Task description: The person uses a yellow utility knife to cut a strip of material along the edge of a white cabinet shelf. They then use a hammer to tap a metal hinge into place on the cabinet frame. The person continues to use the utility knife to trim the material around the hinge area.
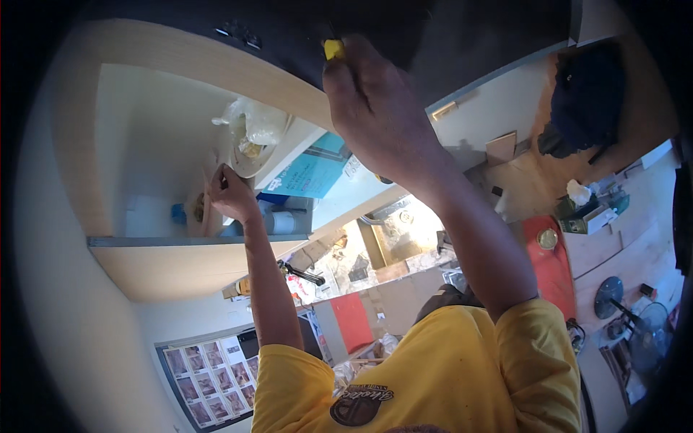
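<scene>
My right hand (379,115) is raised and closed around a small yellow tool (333,49). Only the tool's yellow end shows past my fingers, close to a dark panel (469,32), so its exact kind is hidden. My left hand (232,195) reaches into an open pale wood cabinet (137,130). Its fingers are curled together beside a light plate (249,167), and whatever they hold cannot be made out. A clear plastic bag (261,123) lies on that plate. Dark metal fittings (238,34) sit on the panel to the left of the tool.
A teal printed packet (310,172) and a pale container (283,221) are by the cabinet's shelf. Below lies a lit, cluttered counter with a sink (397,234). At the right are a dark bag (588,97), a standing fan (610,297) and a red cloth (550,270).
</scene>
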A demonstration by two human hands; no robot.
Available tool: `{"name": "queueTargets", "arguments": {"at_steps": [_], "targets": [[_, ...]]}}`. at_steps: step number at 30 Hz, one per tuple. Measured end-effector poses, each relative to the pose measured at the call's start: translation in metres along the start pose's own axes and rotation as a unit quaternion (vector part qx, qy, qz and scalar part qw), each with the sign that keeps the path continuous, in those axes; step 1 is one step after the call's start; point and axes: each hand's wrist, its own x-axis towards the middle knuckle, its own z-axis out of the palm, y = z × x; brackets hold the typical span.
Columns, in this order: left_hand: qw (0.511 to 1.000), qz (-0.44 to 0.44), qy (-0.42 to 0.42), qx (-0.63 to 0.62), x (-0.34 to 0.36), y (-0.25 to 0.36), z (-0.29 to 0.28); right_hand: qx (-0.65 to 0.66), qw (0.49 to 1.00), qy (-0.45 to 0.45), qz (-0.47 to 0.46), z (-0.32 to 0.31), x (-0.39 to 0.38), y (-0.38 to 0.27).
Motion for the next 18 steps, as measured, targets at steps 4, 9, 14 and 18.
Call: {"name": "queueTargets", "arguments": {"at_steps": [4, 9, 14, 18], "targets": [[0.999, 0.036, 0.008, 0.005, 0.002, -0.010, 0.002, -0.023, 0.997, -0.039, -0.065, 0.007, -0.012, 0.001], [1.000, 0.008, 0.002, 0.014, 0.002, -0.015, 0.005, -0.119, 0.983, -0.071, -0.119, 0.014, -0.004, -0.008], [0.999, 0.028, 0.018, -0.022, 0.002, -0.011, 0.006, -0.159, 0.977, -0.073, -0.125, 0.009, -0.009, -0.046], [1.000, 0.003, 0.015, -0.007, 0.000, -0.005, 0.001, -0.245, 0.962, -0.060, -0.105, 0.019, -0.014, -0.056]]}}
